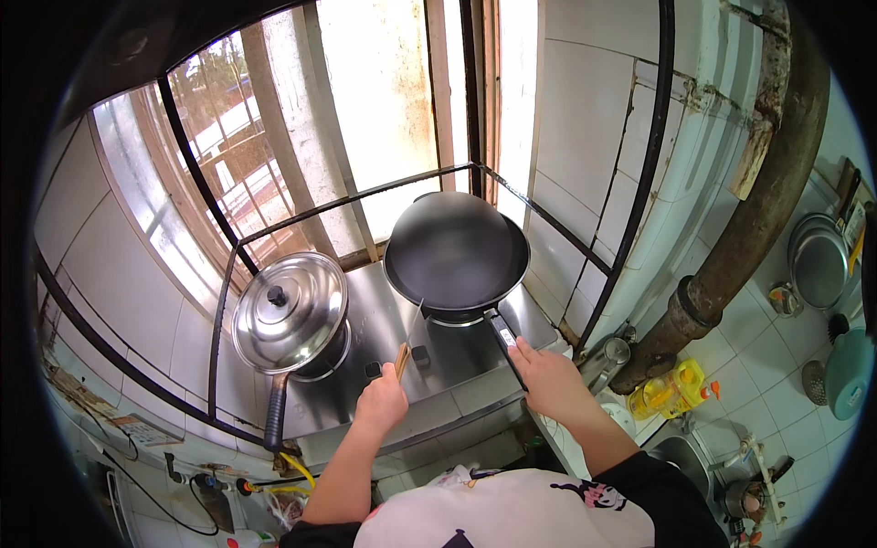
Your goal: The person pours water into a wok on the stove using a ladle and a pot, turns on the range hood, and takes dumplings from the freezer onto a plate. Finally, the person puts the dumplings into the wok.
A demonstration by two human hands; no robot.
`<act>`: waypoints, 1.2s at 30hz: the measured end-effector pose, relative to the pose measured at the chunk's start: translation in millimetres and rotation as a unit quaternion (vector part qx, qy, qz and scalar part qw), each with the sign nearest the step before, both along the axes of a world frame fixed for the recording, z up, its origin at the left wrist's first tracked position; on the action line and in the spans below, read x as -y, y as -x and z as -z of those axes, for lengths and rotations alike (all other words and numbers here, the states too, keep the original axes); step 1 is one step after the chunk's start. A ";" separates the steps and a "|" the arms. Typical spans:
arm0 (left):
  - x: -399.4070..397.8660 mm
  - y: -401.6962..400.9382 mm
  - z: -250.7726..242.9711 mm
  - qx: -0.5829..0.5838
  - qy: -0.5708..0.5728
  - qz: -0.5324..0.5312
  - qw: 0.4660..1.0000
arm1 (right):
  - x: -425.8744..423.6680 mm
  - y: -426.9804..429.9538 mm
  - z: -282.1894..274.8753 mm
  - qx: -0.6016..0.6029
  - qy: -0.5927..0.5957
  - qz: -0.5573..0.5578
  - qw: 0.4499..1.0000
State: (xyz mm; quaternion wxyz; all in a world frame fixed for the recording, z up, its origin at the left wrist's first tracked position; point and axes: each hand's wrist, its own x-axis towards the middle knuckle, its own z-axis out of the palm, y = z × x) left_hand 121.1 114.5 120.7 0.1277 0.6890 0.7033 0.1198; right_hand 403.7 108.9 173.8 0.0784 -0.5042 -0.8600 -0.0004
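Observation:
A black wok sits on the right burner of a stainless-steel gas stove. My right hand is closed round the wok's black handle. In my left hand is a slim utensil with a wooden handle; its thin upper part reaches the wok's near rim, and its far end cannot be made out. The wok's inside looks blurred, so any contents cannot be told. On the left burner stands a pan with a domed steel lid, its black handle pointing towards me.
A black metal frame surrounds the stove, with a window behind. To the right are a thick rusty pipe, a yellow bottle and a sink. A yellow hose hangs below the stove's left front corner.

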 end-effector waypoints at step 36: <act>0.8 -3.4 -5.8 -0.003 0.023 -0.009 1.000 | -1.2 -1.7 1.9 -0.012 -0.008 -0.007 1.000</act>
